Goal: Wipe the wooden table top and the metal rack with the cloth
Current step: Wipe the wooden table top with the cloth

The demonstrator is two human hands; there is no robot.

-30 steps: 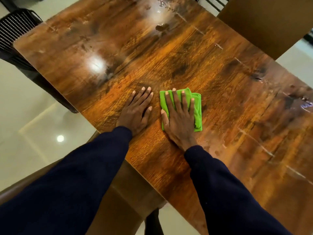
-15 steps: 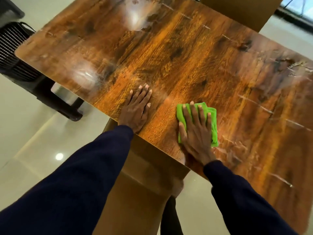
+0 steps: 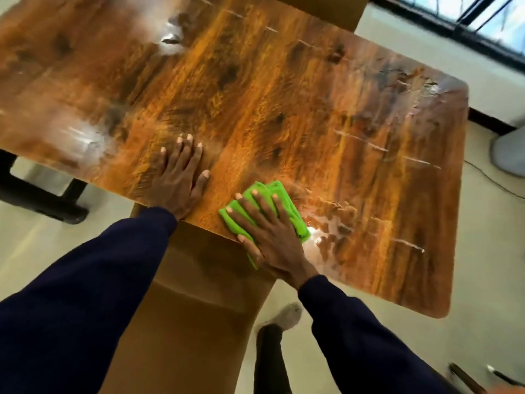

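Note:
The glossy wooden table top [image 3: 284,103] fills most of the head view, with wet streaks and glare on it. A folded green cloth [image 3: 292,214] lies at the table's near edge, partly over the edge. My right hand [image 3: 267,234] presses flat on the cloth with straight, spread fingers. My left hand [image 3: 181,177] rests flat on the bare wood just left of the cloth, fingers straight. The metal rack is not in view.
A brown chair back [image 3: 193,308] stands under the near edge, between my arms. A dark table foot [image 3: 42,203] sits on the pale floor at left. A window frame [image 3: 466,21] and a white object [image 3: 508,155] with a cable are at right.
My right hand has slid the cloth right and back toward the near edge of the table. The left hand stays flat on the wood. The view has swung right, and the black rack has left it.

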